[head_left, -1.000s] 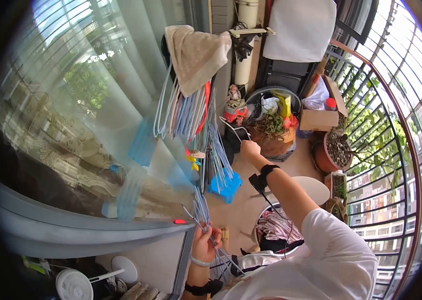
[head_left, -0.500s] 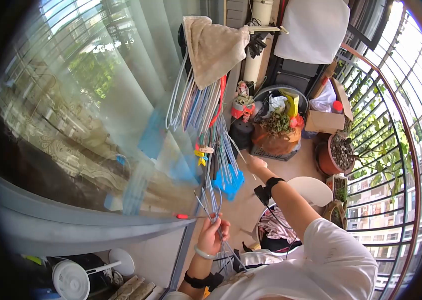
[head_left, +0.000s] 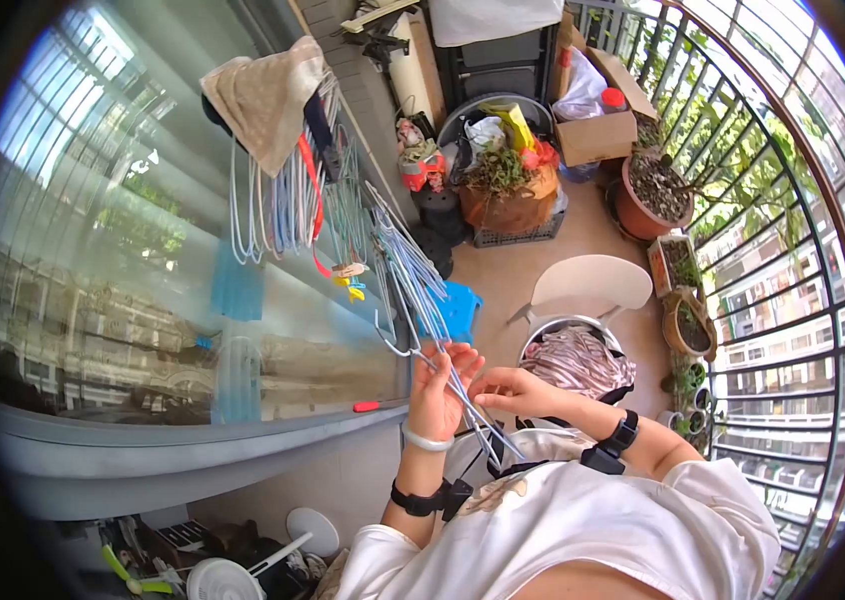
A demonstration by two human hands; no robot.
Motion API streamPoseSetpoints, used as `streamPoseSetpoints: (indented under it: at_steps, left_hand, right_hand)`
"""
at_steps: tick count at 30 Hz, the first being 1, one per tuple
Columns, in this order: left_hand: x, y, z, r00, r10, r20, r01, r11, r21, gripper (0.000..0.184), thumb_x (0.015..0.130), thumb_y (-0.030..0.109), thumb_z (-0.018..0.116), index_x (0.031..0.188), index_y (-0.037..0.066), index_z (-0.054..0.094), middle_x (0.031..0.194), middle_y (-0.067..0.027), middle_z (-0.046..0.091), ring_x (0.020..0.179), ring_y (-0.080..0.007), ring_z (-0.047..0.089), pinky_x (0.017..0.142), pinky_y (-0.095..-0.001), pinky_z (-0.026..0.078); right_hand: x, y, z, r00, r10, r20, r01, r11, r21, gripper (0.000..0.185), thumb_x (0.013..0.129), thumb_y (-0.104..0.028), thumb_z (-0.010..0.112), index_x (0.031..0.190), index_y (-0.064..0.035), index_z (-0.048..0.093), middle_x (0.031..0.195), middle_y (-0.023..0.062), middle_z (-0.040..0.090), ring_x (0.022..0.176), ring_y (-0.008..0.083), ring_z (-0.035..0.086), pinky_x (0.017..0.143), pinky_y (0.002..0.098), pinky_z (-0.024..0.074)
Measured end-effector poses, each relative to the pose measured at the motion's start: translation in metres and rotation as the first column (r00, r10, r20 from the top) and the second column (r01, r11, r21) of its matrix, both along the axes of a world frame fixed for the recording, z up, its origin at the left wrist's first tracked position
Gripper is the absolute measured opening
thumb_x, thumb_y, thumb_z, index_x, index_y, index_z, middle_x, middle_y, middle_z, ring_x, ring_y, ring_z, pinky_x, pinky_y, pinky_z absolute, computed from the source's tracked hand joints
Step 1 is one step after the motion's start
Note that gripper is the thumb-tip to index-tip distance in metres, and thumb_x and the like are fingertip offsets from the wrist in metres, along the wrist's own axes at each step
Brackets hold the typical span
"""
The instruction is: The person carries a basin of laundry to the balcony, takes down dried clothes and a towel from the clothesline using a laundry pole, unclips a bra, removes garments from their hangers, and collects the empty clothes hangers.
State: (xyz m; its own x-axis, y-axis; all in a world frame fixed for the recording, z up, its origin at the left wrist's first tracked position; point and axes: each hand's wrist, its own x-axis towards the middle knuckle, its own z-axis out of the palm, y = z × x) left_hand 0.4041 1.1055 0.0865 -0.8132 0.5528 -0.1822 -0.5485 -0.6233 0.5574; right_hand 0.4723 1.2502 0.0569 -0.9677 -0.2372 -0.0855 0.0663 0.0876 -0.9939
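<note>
A bundle of thin wire clothes hangers (head_left: pixel 410 272) runs down to my left hand (head_left: pixel 435 390), whose fingers are around the lower part of it. Their hooks and ends point several ways, and some reach toward my white shirt. My right hand (head_left: pixel 521 390) is just right of the bundle, its fingers loosely bent and apart, the tips close to the wires; I see nothing held in them. More hangers (head_left: pixel 278 205) hang in a row by the glass, under a beige cloth (head_left: pixel 268 105). A red strap (head_left: pixel 315 195) and small clothespins (head_left: pixel 351 283) hang among them.
A blue stool (head_left: pixel 458 312) stands behind the bundle. To the right are a tub of striped laundry (head_left: pixel 578 360) and a pale round seat (head_left: pixel 593 283). Potted plants (head_left: pixel 655 195) line the railing. A basin of bags (head_left: pixel 508 185) and a cardboard box (head_left: pixel 598 138) sit farther back.
My right hand has come back from beyond the hangers to beside my left hand. My left hand has risen slightly with the hangers. The view has turned right.
</note>
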Motion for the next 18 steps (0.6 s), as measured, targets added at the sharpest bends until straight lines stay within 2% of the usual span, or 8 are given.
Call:
streamPoseSetpoints:
  at_steps: [2, 3, 7, 11, 13, 14, 16, 18]
  left_hand:
    - [0.007, 0.011, 0.007, 0.998, 0.000, -0.069, -0.001, 1.000, -0.026, 0.016, 0.088, 0.011, 0.045, 0.104, 0.008, 0.047, 0.101, -0.0122, 0.054, 0.096, -0.0220, 0.054, 0.090, -0.0410, 0.042]
    - [0.007, 0.013, 0.002, 0.994, -0.013, -0.104, 0.011, 1.000, -0.019, 0.022, 0.088, 0.010, 0.046, 0.110, 0.006, 0.043, 0.105, -0.0137, 0.053, 0.101, -0.0240, 0.051, 0.093, -0.0418, 0.039]
    - [0.011, 0.024, 0.012, 0.987, -0.027, -0.159, 0.014, 0.996, -0.083, 0.024, 0.088, 0.010, 0.046, 0.110, 0.003, 0.044, 0.110, -0.0138, 0.051, 0.106, -0.0259, 0.049, 0.096, -0.0432, 0.036]
    - [0.014, 0.030, 0.015, 0.983, -0.007, -0.184, -0.023, 0.987, -0.158, 0.024, 0.088, 0.010, 0.046, 0.110, 0.001, 0.045, 0.111, -0.0140, 0.050, 0.105, -0.0260, 0.050, 0.096, -0.0418, 0.037]
    - [0.013, 0.031, 0.010, 0.971, 0.039, -0.235, -0.087, 0.976, -0.198, 0.024, 0.089, 0.011, 0.044, 0.111, 0.002, 0.044, 0.107, -0.0164, 0.052, 0.104, -0.0276, 0.050, 0.095, -0.0418, 0.038]
    - [0.011, 0.030, 0.006, 0.971, 0.050, -0.236, -0.096, 0.977, -0.190, 0.024, 0.089, 0.011, 0.044, 0.111, 0.002, 0.044, 0.107, -0.0164, 0.052, 0.104, -0.0276, 0.050, 0.095, -0.0418, 0.038]
    - [0.008, 0.023, -0.002, 0.944, 0.088, -0.318, -0.172, 0.954, -0.247, 0.025, 0.089, 0.011, 0.044, 0.112, 0.002, 0.043, 0.105, -0.0167, 0.054, 0.103, -0.0269, 0.051, 0.094, -0.0404, 0.039]
    - [0.007, 0.015, -0.004, 0.933, 0.151, -0.326, -0.242, 0.935, -0.260, 0.024, 0.089, 0.012, 0.043, 0.111, 0.001, 0.043, 0.102, -0.0169, 0.055, 0.099, -0.0259, 0.054, 0.089, -0.0376, 0.043]
  right_hand:
    - [0.007, 0.000, 0.006, 0.993, 0.009, -0.118, -0.004, 0.999, 0.041, 0.020, 0.081, -0.017, 0.058, 0.095, -0.0020, 0.058, 0.084, 0.0067, 0.057, 0.070, 0.0112, 0.054, 0.059, 0.0237, 0.0438]
    - [0.007, 0.001, 0.008, 0.988, -0.022, -0.152, 0.025, 1.000, 0.014, 0.018, 0.080, -0.014, 0.060, 0.092, -0.0014, 0.058, 0.080, 0.0066, 0.057, 0.065, 0.0114, 0.053, 0.056, 0.0239, 0.0430]
    - [0.011, 0.007, 0.014, 0.961, -0.109, -0.254, 0.124, 0.991, 0.042, 0.015, 0.079, -0.012, 0.060, 0.088, -0.0008, 0.060, 0.072, 0.0078, 0.059, 0.059, 0.0127, 0.055, 0.053, 0.0251, 0.0437]
    - [0.013, 0.009, 0.022, 0.977, -0.088, -0.195, 0.114, 0.985, 0.130, 0.014, 0.078, -0.011, 0.061, 0.088, -0.0005, 0.060, 0.070, 0.0097, 0.060, 0.059, 0.0140, 0.058, 0.053, 0.0259, 0.0453]
    - [0.011, 0.010, 0.024, 0.990, -0.103, -0.097, 0.109, 0.992, 0.061, 0.013, 0.078, -0.010, 0.060, 0.086, 0.0002, 0.059, 0.068, 0.0111, 0.061, 0.058, 0.0151, 0.060, 0.053, 0.0263, 0.0467]
    - [0.010, 0.010, 0.022, 0.991, -0.093, -0.099, 0.100, 0.993, 0.068, 0.013, 0.078, -0.010, 0.060, 0.086, 0.0002, 0.059, 0.068, 0.0111, 0.061, 0.058, 0.0151, 0.060, 0.053, 0.0263, 0.0467]
    - [0.007, 0.009, 0.019, 0.974, -0.197, -0.111, 0.200, 0.979, 0.023, 0.012, 0.079, -0.010, 0.059, 0.083, 0.0011, 0.059, 0.069, 0.0114, 0.061, 0.058, 0.0147, 0.061, 0.054, 0.0256, 0.0472]
    - [0.002, 0.013, 0.023, 0.976, -0.193, -0.101, 0.194, 0.981, -0.001, 0.010, 0.082, -0.009, 0.055, 0.082, 0.0014, 0.055, 0.072, 0.0090, 0.062, 0.060, 0.0120, 0.060, 0.055, 0.0247, 0.0470]
